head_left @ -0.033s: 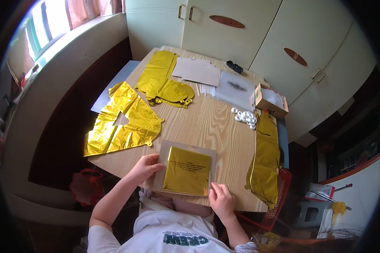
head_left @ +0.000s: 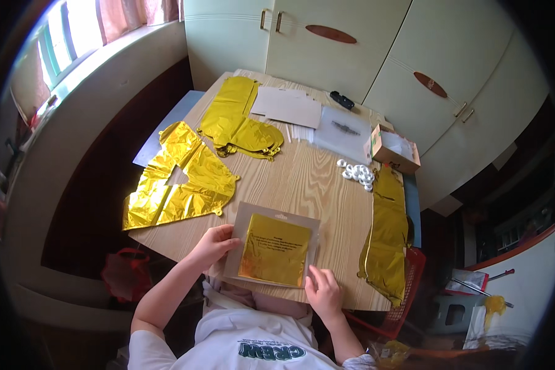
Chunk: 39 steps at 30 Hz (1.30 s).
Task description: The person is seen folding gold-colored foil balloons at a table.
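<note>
One clear sleeve containing folded gold foil sits at the worktop's near edge, its far side now shifted slightly rightward, seemingly mere repositioning, left hand pinching its left side, right hand its lower right edge; cardboard box, rear right, containing translucent plastic.

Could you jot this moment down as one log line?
left hand: on left edge of packet | right hand: at its lower right | inside: gold foil square | beyond: white rings
</note>
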Available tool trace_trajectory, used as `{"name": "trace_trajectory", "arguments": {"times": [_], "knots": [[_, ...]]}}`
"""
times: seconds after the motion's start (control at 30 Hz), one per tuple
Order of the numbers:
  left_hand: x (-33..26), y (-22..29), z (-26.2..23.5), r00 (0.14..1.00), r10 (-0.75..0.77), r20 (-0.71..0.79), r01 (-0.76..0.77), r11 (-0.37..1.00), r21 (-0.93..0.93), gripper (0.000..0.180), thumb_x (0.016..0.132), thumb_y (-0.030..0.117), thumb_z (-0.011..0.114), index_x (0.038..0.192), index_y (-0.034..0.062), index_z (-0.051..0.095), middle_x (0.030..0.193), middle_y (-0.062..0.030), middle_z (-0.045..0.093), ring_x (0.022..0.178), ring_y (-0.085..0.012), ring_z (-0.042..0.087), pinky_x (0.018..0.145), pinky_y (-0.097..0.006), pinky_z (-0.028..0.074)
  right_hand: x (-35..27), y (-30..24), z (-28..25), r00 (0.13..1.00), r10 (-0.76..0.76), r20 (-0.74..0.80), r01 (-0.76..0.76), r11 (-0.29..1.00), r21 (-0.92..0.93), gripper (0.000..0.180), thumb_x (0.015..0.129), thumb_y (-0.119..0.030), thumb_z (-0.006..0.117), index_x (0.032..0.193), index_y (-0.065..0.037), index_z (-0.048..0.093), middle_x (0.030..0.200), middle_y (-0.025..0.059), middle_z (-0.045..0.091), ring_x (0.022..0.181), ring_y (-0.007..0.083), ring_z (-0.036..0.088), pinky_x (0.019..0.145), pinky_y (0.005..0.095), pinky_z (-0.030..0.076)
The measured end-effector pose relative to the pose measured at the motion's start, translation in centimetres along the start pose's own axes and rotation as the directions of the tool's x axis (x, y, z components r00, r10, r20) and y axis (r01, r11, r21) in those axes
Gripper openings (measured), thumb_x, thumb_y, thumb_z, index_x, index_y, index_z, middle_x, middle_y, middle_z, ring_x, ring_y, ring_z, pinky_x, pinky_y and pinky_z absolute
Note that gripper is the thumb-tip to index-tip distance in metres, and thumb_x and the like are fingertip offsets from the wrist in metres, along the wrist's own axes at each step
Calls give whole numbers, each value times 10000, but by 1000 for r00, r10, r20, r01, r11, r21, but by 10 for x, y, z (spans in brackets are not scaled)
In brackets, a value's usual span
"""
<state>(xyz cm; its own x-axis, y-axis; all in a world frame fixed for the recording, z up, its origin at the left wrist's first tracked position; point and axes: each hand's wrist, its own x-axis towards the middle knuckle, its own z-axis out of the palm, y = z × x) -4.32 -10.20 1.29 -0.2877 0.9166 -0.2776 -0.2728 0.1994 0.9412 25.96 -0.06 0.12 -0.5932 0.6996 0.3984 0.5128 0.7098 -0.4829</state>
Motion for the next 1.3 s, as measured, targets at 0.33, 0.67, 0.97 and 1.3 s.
{"name": "trace_trajectory", "arguments": {"times": [0.33,0.67,0.97,1.3], "knots": [[1,15,6,828,544,137,-546,838,-29,316,906,-31,581,1213,41,565,1162,-81,631,1089,-146,575,960,-289,407,51,10,-23,998,-30,-63,57,868,494,414,896,-36,631,1295,-44,517,1039,72,692,509,55,448,497,209,406],[4,28,21,827,555,93,-559,829,19,630,860,36,618,1416,65,322,1196,-81,571,1133,-150,523,993,-321,387,74,14,-21,996,-29,84,-14,883,468,318,934,-70,582,1251,-38,571,696,31,584,523,87,446,516,238,394],[20,11,13,828,561,-2,-561,827,45,633,847,84,699,1380,49,360,1279,-47,473,1209,-137,441,1042,-296,335,70,27,11,987,86,138,-150,813,562,294,892,-117,654,1110,57,561,590,51,503,489,87,477,448,289,380],[21,10,12,794,606,50,-608,786,115,583,824,69,694,1319,55,385,1122,-69,557,1081,-149,531,966,-293,403,76,17,-5,981,75,180,-146,893,425,324,813,-176,733,1093,-74,605,600,25,545,481,115,497,469,275,417]]}}
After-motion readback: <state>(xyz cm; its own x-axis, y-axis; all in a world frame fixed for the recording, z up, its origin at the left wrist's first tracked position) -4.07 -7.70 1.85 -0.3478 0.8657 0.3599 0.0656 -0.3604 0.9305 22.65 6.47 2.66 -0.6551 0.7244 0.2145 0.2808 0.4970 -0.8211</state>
